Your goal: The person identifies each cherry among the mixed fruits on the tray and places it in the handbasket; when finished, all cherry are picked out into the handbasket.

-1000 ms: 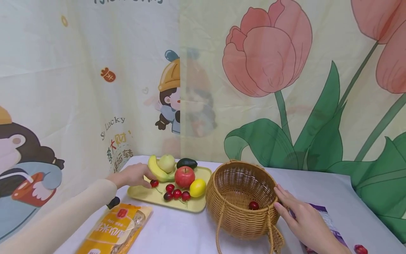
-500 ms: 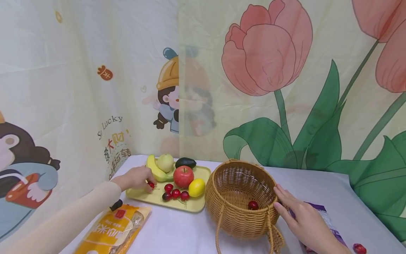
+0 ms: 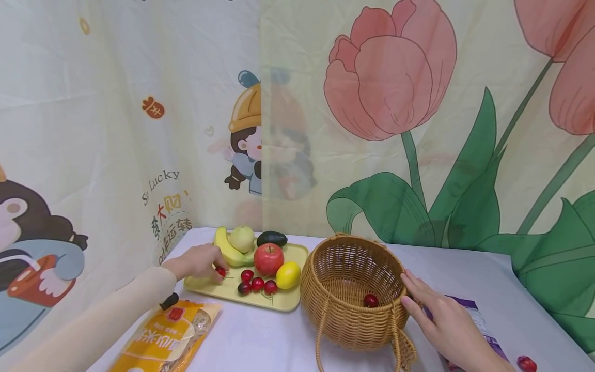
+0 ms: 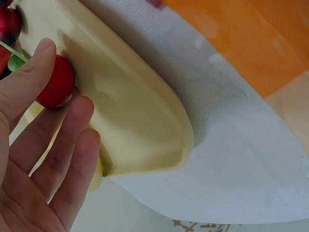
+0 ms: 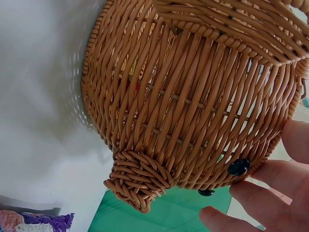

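Left hand (image 3: 199, 262) pinches a cherry (image 4: 62, 82) over the yellow tray (image 3: 206, 285)

Nearest the person (six o'clock being that side of the head view), an orange packet (image 3: 153, 336) lies between seven and eight and a purple packet (image 3: 474, 316) at four. Beyond stands the wicker basket (image 3: 348, 325), a second cherry (image 3: 371, 300) inside. The right hand (image 3: 441, 315) rests on its rim between three and four, fingers straight and slightly spread, touching rather than gripping. At the tray's nine o'clock, the left thumb and forefinger close narrowly on the first cherry, the other fingers loosely bent; whether it touches the tray floor cannot be told. The step looks like picking up that cherry; the next move seems to call for a steady pinch and a lift clear, stem included, perhaps towards the basket. Farther off, an apple (image 3: 268, 260) sits at the tray's two, a dark oval fruit (image 3: 272, 238) at one.
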`<action>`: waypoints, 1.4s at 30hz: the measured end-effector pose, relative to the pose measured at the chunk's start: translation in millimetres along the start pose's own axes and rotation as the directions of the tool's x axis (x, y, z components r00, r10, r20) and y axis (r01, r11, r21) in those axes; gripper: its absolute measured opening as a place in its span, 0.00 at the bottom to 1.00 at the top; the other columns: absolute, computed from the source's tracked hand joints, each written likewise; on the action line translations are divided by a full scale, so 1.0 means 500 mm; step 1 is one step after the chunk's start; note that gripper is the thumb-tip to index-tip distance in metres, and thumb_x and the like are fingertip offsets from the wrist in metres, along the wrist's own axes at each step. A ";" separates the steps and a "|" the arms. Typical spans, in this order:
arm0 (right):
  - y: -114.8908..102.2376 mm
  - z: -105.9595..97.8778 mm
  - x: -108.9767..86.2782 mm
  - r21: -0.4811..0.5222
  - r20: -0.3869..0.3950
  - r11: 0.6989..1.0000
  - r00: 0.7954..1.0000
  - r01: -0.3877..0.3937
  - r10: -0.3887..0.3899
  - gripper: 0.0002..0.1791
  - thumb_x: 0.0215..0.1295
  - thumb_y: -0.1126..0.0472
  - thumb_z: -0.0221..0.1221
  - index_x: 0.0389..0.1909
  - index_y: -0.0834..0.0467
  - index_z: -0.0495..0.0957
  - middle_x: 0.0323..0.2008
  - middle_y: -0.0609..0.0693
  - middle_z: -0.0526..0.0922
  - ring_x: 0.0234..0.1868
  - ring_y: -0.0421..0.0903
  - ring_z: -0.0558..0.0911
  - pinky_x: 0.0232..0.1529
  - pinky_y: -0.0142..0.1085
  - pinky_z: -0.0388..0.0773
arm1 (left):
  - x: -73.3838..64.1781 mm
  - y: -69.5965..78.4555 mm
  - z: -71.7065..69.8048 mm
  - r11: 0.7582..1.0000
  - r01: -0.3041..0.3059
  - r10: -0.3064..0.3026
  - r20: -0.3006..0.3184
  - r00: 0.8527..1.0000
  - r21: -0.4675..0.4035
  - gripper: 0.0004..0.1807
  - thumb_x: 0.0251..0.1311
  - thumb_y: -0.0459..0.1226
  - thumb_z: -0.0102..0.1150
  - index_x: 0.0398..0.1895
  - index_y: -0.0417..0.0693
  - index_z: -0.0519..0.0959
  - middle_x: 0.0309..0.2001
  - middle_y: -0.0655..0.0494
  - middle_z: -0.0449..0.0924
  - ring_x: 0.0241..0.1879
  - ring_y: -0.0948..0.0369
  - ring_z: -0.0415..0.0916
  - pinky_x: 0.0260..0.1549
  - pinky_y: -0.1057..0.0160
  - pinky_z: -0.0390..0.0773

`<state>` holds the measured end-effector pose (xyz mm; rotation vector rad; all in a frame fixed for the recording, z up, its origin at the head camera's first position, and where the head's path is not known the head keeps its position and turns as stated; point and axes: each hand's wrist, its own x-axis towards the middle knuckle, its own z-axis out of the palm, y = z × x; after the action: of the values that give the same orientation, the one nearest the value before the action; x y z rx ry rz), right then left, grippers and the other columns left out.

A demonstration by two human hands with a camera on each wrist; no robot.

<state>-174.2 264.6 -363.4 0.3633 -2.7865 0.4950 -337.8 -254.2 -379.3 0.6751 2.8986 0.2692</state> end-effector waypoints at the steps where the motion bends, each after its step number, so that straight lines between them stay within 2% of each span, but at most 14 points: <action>1: 0.000 0.000 0.000 0.000 0.004 1.000 1.000 -0.004 0.004 0.33 0.78 0.43 0.53 0.74 0.58 0.68 0.72 0.60 0.71 0.67 0.65 0.76 0.59 0.63 0.75 | 0.000 0.000 0.000 1.000 -0.002 0.002 0.000 1.000 0.000 0.14 0.49 0.39 0.80 0.41 0.54 0.92 0.34 0.65 0.89 0.35 0.66 0.76 0.43 0.57 0.80; 15: -0.001 0.001 -0.002 0.006 0.012 1.000 1.000 -0.012 0.012 0.33 0.78 0.42 0.53 0.74 0.58 0.67 0.72 0.61 0.70 0.67 0.66 0.76 0.59 0.64 0.75 | -0.004 0.000 -0.009 1.000 -0.013 0.013 0.016 1.000 0.016 0.13 0.49 0.39 0.79 0.41 0.54 0.92 0.36 0.64 0.90 0.36 0.67 0.77 0.44 0.57 0.81; 21: -0.002 0.001 -0.001 0.007 -0.010 1.000 1.000 0.010 -0.010 0.33 0.78 0.43 0.53 0.74 0.59 0.68 0.72 0.61 0.71 0.67 0.65 0.76 0.59 0.64 0.75 | -0.004 0.001 -0.034 0.999 -0.042 0.041 0.048 0.998 0.031 0.14 0.49 0.39 0.79 0.41 0.53 0.92 0.36 0.63 0.90 0.37 0.67 0.78 0.45 0.57 0.82; 25: -0.002 0.000 0.000 0.002 -0.017 1.000 1.000 0.013 -0.013 0.33 0.78 0.43 0.53 0.74 0.59 0.68 0.72 0.61 0.71 0.67 0.65 0.76 0.59 0.65 0.75 | -0.004 0.006 -0.073 0.997 -0.066 0.063 0.062 0.996 0.050 0.14 0.51 0.37 0.78 0.43 0.51 0.91 0.35 0.64 0.89 0.36 0.67 0.78 0.44 0.61 0.82; 28: -0.001 0.000 0.000 -0.002 -0.011 1.000 1.000 0.008 -0.008 0.33 0.78 0.43 0.53 0.74 0.58 0.67 0.72 0.61 0.71 0.67 0.65 0.76 0.59 0.65 0.75 | -0.002 0.018 -0.113 0.996 -0.065 0.061 0.066 0.996 0.054 0.14 0.53 0.36 0.77 0.45 0.49 0.91 0.36 0.63 0.88 0.37 0.66 0.78 0.43 0.62 0.83; 32: 0.000 0.001 0.000 -0.005 -0.012 1.000 1.000 0.007 -0.007 0.33 0.78 0.42 0.52 0.74 0.58 0.67 0.72 0.61 0.71 0.67 0.65 0.76 0.59 0.65 0.75 | 0.006 0.041 -0.169 0.994 -0.093 0.089 0.074 0.993 0.052 0.15 0.54 0.35 0.76 0.47 0.45 0.90 0.40 0.58 0.89 0.40 0.63 0.82 0.47 0.60 0.86; 38: 0.001 0.002 0.000 -0.006 -0.013 1.000 1.000 0.010 -0.010 0.33 0.78 0.43 0.53 0.74 0.59 0.68 0.72 0.61 0.71 0.67 0.66 0.76 0.59 0.65 0.75 | 0.036 0.100 -0.241 0.985 -0.156 0.148 0.107 0.983 0.077 0.17 0.56 0.34 0.75 0.50 0.43 0.89 0.44 0.51 0.91 0.46 0.58 0.87 0.52 0.55 0.85; 42: 0.002 0.004 -0.001 0.002 -0.010 1.000 1.000 0.009 -0.009 0.33 0.78 0.43 0.53 0.74 0.59 0.68 0.72 0.60 0.71 0.67 0.65 0.76 0.59 0.65 0.75 | 0.063 0.162 -0.276 0.986 -0.152 0.142 0.139 0.980 0.065 0.16 0.58 0.36 0.74 0.50 0.45 0.89 0.44 0.51 0.91 0.45 0.58 0.87 0.51 0.56 0.86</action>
<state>-174.3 264.7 -365.9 0.3731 -2.7738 0.4961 -357.5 -187.8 -231.5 0.8863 2.7467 0.1263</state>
